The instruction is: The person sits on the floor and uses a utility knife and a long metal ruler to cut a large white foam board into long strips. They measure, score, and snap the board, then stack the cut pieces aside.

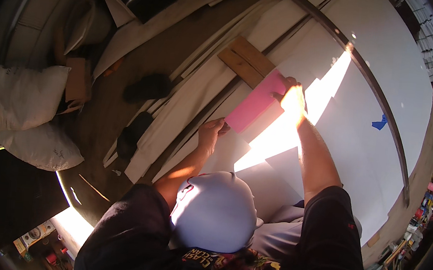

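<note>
Left grip (211, 134): pinching near end of pink sheet (251, 104). Right grip (290, 96): clamped on far end. Pink sheet: over white sheets (346, 154); contact indeterminable. Brown board (243, 58): just beyond far end. Blue scrap (380, 122): farther right, near dark bar (388, 109).

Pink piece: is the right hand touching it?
Touching. The head view shows the right hand gripping the pink piece at its far end, with the thumb lying over its face.

2 hands (211, 132) (291, 97) forward (right farther)
</note>
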The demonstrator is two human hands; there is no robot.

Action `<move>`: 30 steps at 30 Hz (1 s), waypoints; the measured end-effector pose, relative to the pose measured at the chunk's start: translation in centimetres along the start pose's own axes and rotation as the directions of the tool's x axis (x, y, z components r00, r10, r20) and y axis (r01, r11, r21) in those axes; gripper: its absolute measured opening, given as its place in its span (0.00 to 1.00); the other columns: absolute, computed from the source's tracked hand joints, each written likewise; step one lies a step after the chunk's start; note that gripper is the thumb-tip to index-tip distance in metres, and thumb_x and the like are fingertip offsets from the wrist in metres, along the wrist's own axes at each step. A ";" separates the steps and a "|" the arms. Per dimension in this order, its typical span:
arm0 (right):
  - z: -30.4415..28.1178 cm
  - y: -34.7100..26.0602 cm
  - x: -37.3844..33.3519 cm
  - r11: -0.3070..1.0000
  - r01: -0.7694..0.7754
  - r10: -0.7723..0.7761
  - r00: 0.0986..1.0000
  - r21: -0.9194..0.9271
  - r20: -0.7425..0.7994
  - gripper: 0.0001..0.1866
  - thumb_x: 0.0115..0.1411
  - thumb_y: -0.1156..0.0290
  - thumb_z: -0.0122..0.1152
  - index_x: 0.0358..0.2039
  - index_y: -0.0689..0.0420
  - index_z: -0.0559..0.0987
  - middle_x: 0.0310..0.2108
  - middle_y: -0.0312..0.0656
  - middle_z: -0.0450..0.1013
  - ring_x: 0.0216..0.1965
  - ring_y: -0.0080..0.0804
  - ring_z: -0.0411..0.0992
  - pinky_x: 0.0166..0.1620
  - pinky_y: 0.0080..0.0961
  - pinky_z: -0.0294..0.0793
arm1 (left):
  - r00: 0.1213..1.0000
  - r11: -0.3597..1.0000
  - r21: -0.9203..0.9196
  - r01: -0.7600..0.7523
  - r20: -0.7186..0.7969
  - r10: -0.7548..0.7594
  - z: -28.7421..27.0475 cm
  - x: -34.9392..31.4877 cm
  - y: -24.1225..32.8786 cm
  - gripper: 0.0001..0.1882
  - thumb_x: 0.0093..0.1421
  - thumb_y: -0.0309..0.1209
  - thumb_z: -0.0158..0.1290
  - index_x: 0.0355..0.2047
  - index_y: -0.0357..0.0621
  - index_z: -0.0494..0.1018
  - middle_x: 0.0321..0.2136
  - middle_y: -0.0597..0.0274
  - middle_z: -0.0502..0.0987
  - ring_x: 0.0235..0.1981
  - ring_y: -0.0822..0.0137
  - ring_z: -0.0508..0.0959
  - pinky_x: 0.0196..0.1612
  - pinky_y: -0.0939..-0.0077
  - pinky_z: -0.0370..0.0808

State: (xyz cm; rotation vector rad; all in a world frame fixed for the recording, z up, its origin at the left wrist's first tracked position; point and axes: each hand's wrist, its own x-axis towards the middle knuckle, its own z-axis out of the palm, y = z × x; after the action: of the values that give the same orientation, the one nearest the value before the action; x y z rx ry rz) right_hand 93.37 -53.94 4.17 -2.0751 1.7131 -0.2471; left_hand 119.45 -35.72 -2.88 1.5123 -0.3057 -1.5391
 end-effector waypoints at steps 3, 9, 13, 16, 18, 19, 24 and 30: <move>0.1 0.0 -0.3 0.997 -0.042 0.042 0.999 -0.067 -0.003 0.41 0.51 0.56 0.80 0.66 0.47 0.73 0.58 0.46 0.73 0.57 0.51 0.72 0.60 0.43 0.77 | 0.999 0.999 -0.015 0.032 0.012 -0.032 0.1 0.0 0.3 0.14 0.71 0.32 0.58 0.51 0.36 0.82 0.41 0.53 0.85 0.42 0.63 0.85 0.52 0.67 0.83; 0.1 -0.3 -0.3 0.991 -0.110 0.114 0.992 -0.073 0.055 0.42 0.53 0.54 0.79 0.68 0.39 0.71 0.62 0.38 0.70 0.59 0.48 0.69 0.63 0.42 0.76 | 0.998 0.996 -0.074 0.053 -0.015 -0.054 -0.2 -0.4 0.8 0.17 0.70 0.33 0.58 0.52 0.32 0.80 0.42 0.51 0.85 0.42 0.60 0.86 0.53 0.65 0.82; 0.6 0.1 -0.3 0.996 -0.070 0.071 0.997 -0.062 0.019 0.42 0.53 0.54 0.79 0.68 0.38 0.71 0.63 0.37 0.69 0.59 0.47 0.69 0.64 0.42 0.75 | 1.000 0.997 -0.081 0.019 -0.015 -0.020 -0.1 -0.4 0.3 0.17 0.70 0.33 0.58 0.51 0.31 0.80 0.43 0.50 0.85 0.43 0.59 0.86 0.53 0.64 0.82; 3.7 3.6 0.3 0.990 -0.057 0.058 0.998 -0.126 0.008 0.42 0.53 0.55 0.79 0.68 0.38 0.71 0.63 0.37 0.69 0.59 0.46 0.68 0.64 0.42 0.75 | 1.000 0.997 -0.071 0.022 -0.017 -0.023 0.4 -0.2 0.1 0.16 0.70 0.33 0.58 0.50 0.32 0.80 0.43 0.50 0.85 0.43 0.59 0.86 0.53 0.64 0.82; 1.9 0.4 -0.2 0.997 -0.060 0.061 0.998 -0.043 0.023 0.42 0.52 0.56 0.79 0.67 0.38 0.71 0.62 0.38 0.69 0.59 0.47 0.68 0.63 0.43 0.76 | 0.998 0.999 -0.048 0.015 -0.060 -0.017 -0.5 -0.5 0.3 0.15 0.70 0.32 0.58 0.50 0.32 0.81 0.42 0.50 0.85 0.42 0.60 0.86 0.53 0.64 0.82; 0.3 -1.1 -0.6 0.997 -0.077 0.076 0.997 0.014 0.026 0.42 0.52 0.56 0.79 0.67 0.38 0.71 0.62 0.38 0.69 0.59 0.47 0.68 0.62 0.43 0.76 | 0.998 0.999 -0.039 0.008 -0.066 -0.011 -0.6 -0.6 0.5 0.15 0.70 0.32 0.58 0.49 0.32 0.81 0.42 0.51 0.85 0.42 0.60 0.86 0.53 0.65 0.82; 0.2 0.2 -0.6 0.996 -0.078 0.079 0.996 -0.040 0.043 0.42 0.52 0.57 0.80 0.67 0.37 0.72 0.56 0.43 0.69 0.58 0.50 0.69 0.60 0.45 0.76 | 0.999 0.982 0.188 -0.033 -0.030 0.039 0.6 0.4 3.0 0.16 0.68 0.35 0.59 0.47 0.32 0.81 0.39 0.56 0.85 0.39 0.63 0.85 0.46 0.69 0.81; 3.8 3.5 0.2 0.982 -0.112 0.111 0.994 -0.155 -0.016 0.40 0.52 0.50 0.78 0.67 0.35 0.73 0.54 0.47 0.68 0.58 0.50 0.68 0.60 0.47 0.76 | 0.946 0.623 0.712 -0.323 0.229 0.228 9.0 6.8 6.1 0.29 0.65 0.54 0.60 0.47 0.35 0.80 0.36 0.49 0.85 0.39 0.59 0.85 0.42 0.64 0.80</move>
State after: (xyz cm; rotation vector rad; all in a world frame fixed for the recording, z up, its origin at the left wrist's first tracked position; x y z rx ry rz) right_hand 91.87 -53.79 -0.79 -2.0790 1.9000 -0.0885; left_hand 115.36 -47.73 -0.98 1.8616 -1.3229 -1.2962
